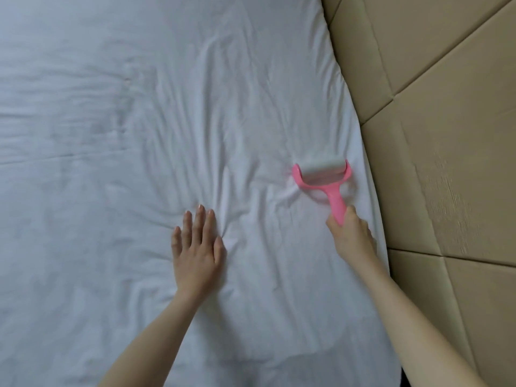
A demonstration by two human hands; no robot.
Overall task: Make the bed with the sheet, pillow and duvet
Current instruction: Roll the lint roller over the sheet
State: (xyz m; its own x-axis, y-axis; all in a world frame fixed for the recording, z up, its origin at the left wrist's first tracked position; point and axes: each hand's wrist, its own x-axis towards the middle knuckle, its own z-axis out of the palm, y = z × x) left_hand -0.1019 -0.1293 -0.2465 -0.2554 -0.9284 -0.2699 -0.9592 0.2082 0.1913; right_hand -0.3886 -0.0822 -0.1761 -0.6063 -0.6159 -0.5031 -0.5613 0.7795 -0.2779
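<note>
A white sheet (139, 135) covers the bed and fills most of the view, creased in many places. My left hand (195, 247) lies flat on it with straight, spread fingers, pressing the cloth near the middle. My right hand (350, 233) grips the handle of a pink lint roller (321, 174), whose white roll rests on the sheet close to the bed's right edge. Creases bunch just left of the roller. No pillow or duvet is in view.
A beige padded headboard (446, 135) with diagonal seams runs along the right side of the bed, right against the sheet's edge. The sheet stretches away to the left and far side.
</note>
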